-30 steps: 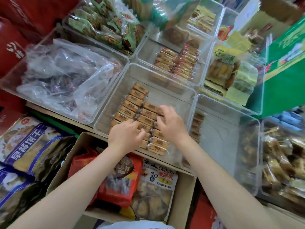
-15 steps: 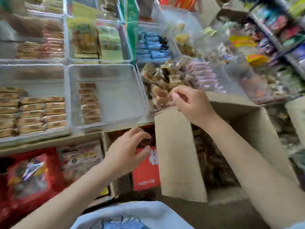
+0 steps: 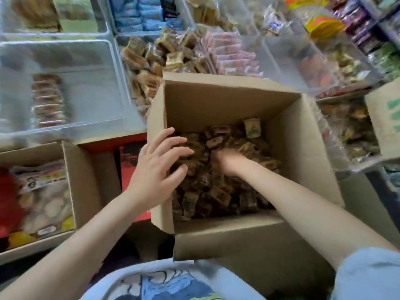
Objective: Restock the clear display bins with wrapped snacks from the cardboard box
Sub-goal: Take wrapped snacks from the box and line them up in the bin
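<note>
In the cardboard box, left hand fingers spread; right hand fingers buried, unreadable.

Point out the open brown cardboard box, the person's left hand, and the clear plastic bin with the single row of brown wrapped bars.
Open brown cardboard box (image 3: 218,105), head view: inner far wall.
Left hand (image 3: 155,169), head view: back of hand.
Clear plastic bin (image 3: 91,83), head view: bare floor.

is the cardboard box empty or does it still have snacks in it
Not empty: the cardboard box is open, wrapped snacks cover its bottom, its upper walls are bare.
</note>
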A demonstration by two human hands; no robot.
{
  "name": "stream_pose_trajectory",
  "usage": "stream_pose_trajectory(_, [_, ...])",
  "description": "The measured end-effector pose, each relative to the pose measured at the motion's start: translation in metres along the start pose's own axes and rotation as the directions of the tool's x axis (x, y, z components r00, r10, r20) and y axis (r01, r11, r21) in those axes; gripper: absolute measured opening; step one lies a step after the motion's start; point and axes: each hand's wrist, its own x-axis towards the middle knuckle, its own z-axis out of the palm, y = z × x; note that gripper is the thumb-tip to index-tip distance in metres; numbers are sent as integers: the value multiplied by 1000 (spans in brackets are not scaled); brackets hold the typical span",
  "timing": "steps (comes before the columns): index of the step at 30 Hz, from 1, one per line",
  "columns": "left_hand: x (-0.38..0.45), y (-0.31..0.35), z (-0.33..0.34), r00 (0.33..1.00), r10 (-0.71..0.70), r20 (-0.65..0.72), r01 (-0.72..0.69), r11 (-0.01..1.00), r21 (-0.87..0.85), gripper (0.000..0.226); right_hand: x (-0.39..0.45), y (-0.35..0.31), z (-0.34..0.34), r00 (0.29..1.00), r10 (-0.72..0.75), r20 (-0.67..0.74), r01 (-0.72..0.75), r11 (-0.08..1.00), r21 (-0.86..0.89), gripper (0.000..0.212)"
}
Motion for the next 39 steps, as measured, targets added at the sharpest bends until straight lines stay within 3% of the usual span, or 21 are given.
stream_pose_trajectory(5, [0, 2, 2, 999, -35, 4, 35, 998, 45, 37, 27, -5, 31, 977, 105, 185, -20, 911, -412, 54])
stream_pose_trajectory(9, [-1, 3, 3, 999, -51, -12, 52, 997, 57, 38, 31, -7, 42, 987, 58, 151, 21, 880, -475, 56])
stream_pose_trajectory(11, [-1, 3, 4, 999, -49, -17, 50, 997, 60, 38, 30, -3, 45, 988, 17, 154, 44, 921, -386, 53])
stream_pose_trajectory(15, [-2, 2, 4, 998, -60, -8, 61, 995, 77, 41, 26, 3, 27, 984, -59, 167, 67, 997, -42, 47])
stream_pose_trajectory(18, [-3, 2, 0, 1000, -28, -5, 29, 996, 90, 39, 5, 7, -20, 996, -65, 57, 43, 946, 320, 62])
stream_pose_trajectory(20, [-4, 2, -7, 998, 13, -62, -9, 998, 63, 33, -16, 7, -55, 996, -82, -37, 88, 811, 579, 41])
stream_pose_trajectory(21, [-5, 2, -14, 994, -3, -109, 4, 1000, 16, 29, -26, 5, -70, 993, -105, -60, 116, 677, 726, 29])
stream_pose_trajectory(23, [-7, -6, -33, 971, -90, -223, 67, 992, -108, 21, -44, -5, -96, 977, -189, -96, 148, 281, 948, 22])
stream_pose_trajectory(25, [-9, -23, -60, 934, -172, -313, 128, 979, -156, 18, -58, -22, -120, 934, -319, -164, 146, -79, 986, 28])
stream_pose_trajectory(27, [-12, -52, -89, 915, -230, -331, 194, 971, -140, 18, -65, -54, -141, 889, -402, -221, 140, -222, 965, 43])
stream_pose_trajectory(32, [-36, -149, -169, 869, -359, -342, 347, 933, -99, 15, -31, -180, -172, 881, -382, -281, 220, -196, 956, 27])
stream_pose_trajectory(35, [-59, -208, -221, 824, -453, -342, 485, 875, 10, 17, 4, -263, -179, 896, -371, -242, 187, -177, 966, 25])
stream_pose_trajectory(39, [-95, -296, -282, 728, -592, -345, 654, 751, 92, 44, 56, -368, -178, 926, -319, -201, 198, -42, 979, 22])
